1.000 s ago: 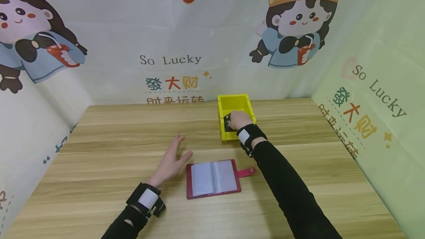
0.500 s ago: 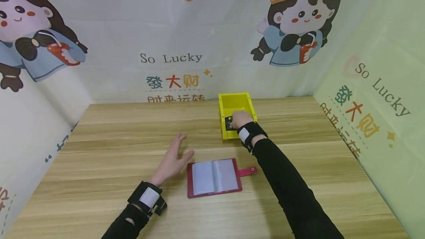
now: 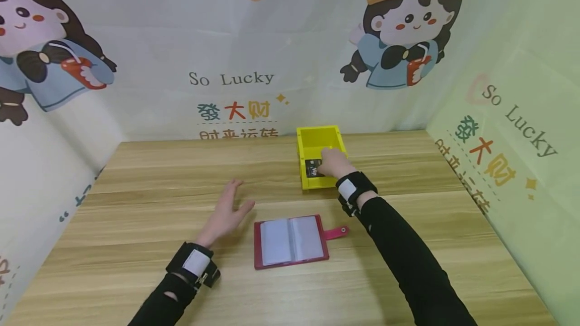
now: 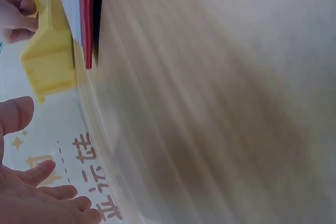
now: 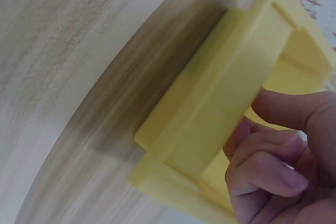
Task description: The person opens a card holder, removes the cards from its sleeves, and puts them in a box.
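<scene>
My right hand (image 3: 335, 163) reaches into a yellow bin (image 3: 319, 137) at the back of the table. Its fingertips meet the right end of a black card (image 3: 312, 168) marked "VIP" inside. In the right wrist view, the bin's wall (image 5: 226, 103) hides the ends of the thumb (image 5: 286, 109) and index finger, so a pinch on the card cannot be confirmed; the other fingers curl. My left hand (image 3: 224, 218) holds nothing, its fingers extended and thumb spread. Beside it lies a red card holder (image 3: 258, 245), opened at clear sleeves (image 3: 292, 240).
The holder's snap strap (image 3: 336, 233) sticks out to the right on the wooden table (image 3: 158, 200). A printed cloth backdrop (image 3: 154, 64) rises behind the bin and along both sides.
My right hand has shifted slightly right within the bin, and more of the black card shows, turned a little. The left hand has drawn slightly left, away from the card holder.
</scene>
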`<state>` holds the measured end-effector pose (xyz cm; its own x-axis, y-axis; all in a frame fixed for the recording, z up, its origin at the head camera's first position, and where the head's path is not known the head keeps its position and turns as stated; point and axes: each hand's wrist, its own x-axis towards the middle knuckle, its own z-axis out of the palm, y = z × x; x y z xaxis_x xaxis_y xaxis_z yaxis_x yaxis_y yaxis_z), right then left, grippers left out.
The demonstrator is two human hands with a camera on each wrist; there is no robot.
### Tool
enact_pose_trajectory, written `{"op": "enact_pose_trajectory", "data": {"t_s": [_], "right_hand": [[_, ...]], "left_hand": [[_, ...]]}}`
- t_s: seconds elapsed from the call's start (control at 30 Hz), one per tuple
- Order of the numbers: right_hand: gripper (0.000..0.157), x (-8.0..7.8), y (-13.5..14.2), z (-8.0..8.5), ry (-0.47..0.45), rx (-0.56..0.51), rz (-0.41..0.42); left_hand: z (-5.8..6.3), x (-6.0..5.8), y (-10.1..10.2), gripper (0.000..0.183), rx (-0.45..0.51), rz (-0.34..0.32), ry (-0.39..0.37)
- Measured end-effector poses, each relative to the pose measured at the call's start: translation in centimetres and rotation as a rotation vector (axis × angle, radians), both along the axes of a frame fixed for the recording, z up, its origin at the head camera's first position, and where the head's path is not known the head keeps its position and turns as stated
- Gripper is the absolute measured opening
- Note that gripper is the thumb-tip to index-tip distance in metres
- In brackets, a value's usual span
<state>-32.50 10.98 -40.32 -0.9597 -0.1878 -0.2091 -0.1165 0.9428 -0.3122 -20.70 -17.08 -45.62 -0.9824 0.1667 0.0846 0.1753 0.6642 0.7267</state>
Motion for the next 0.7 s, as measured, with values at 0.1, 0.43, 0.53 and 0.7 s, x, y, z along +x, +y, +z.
{"op": "enact_pose_trajectory", "data": {"t_s": [0.1,0.43,0.53,0.7], "right_hand": [[0.024,0.7,0.5,0.8,-0.007,-0.054,0.009],[0.032,4.1,2.7,3.1,0.121,-0.167,0.064],[0.031,5.3,3.3,3.3,0.190,-0.194,0.098],[0.033,7.4,4.8,2.6,0.278,-0.213,0.122]], "left_hand": [[0.5,-0.2,-0.6,0.063,-0.032,0.008,0.023],[2.2,-0.3,-1.9,0.064,-0.147,0.071,0.043],[2.4,-0.1,-2.1,0.063,-0.180,0.080,0.056],[2.4,0.1,-2.7,0.062,-0.272,0.108,0.099]]}}
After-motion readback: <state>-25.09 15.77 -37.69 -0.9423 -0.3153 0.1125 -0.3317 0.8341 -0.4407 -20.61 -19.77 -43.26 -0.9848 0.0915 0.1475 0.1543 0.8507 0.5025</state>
